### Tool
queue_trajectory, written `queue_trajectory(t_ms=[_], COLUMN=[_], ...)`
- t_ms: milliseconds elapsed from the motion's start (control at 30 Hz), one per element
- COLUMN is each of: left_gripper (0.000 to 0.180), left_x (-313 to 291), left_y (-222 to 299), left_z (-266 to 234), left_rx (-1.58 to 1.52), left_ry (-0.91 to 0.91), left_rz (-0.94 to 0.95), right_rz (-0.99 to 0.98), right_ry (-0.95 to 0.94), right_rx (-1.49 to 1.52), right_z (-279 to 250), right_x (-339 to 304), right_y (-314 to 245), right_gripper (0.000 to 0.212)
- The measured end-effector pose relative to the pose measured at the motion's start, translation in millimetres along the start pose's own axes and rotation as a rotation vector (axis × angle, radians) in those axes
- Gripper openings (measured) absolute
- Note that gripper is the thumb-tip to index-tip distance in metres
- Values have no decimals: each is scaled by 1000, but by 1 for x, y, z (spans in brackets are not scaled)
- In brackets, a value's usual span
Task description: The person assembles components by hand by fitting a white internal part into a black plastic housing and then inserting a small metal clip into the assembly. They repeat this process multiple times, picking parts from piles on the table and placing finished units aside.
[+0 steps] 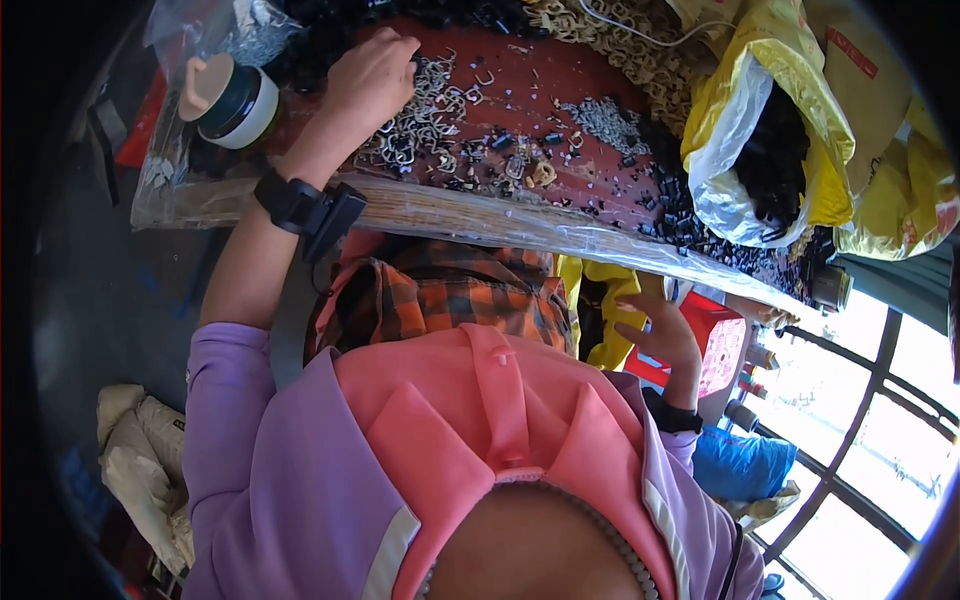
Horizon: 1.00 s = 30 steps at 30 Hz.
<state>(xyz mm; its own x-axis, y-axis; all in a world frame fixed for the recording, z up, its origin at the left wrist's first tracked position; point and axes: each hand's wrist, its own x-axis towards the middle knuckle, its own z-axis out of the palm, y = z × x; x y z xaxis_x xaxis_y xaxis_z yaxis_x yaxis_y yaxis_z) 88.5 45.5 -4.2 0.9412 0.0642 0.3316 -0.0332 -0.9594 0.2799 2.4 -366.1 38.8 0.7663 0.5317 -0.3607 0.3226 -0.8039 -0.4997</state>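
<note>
My left hand point(375, 75) reaches over the table with its fingers curled. At its fingertips are small black pieces and a pile of silver metal loops point(425, 115), some of them U-shaped. Whatever the fingers hold, if anything, is hidden. Below the table edge, at the right, my right hand point(658, 330) is open, its fingers apart and nothing visible in them. Close beside it hangs an opened yellow bag point(603, 310) with dark contents.
The reddish tabletop point(520, 85) has a plastic-wrapped front edge. Tan loops point(625, 45), small grey pieces point(605, 122) and black bits point(700, 235) lie on it. A lidded jar point(240, 110) stands at left, a yellow-and-white bag point(715, 190) at right. Below is a red crate point(715, 340).
</note>
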Motion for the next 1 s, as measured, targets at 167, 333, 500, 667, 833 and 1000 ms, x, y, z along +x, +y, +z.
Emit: queue_trajectory(t_ms=[167, 333, 500, 667, 833, 1000], left_gripper=[26, 22, 28, 24, 23, 30], left_x=[-7, -5, 8, 19, 28, 11], left_y=[-2, 13, 7, 6, -2, 10], left_z=[9, -6, 6, 5, 7, 3], left_rx=[114, 92, 21, -122, 145, -40], left_ry=[-16, 23, -80, -142, -115, -129], left_rz=[79, 155, 270, 302, 463, 327], right_rz=[-102, -300, -418, -457, -340, -495], right_ry=[209, 516, 528, 484, 314, 488], right_rx=[144, -88, -165, -224, -659, -316], right_z=[-20, -16, -6, -11, -10, 2], right_x=[59, 137, 194, 214, 225, 203], right_y=[-35, -42, -30, -29, -12, -15], right_gripper=[13, 9, 10, 8, 8, 16])
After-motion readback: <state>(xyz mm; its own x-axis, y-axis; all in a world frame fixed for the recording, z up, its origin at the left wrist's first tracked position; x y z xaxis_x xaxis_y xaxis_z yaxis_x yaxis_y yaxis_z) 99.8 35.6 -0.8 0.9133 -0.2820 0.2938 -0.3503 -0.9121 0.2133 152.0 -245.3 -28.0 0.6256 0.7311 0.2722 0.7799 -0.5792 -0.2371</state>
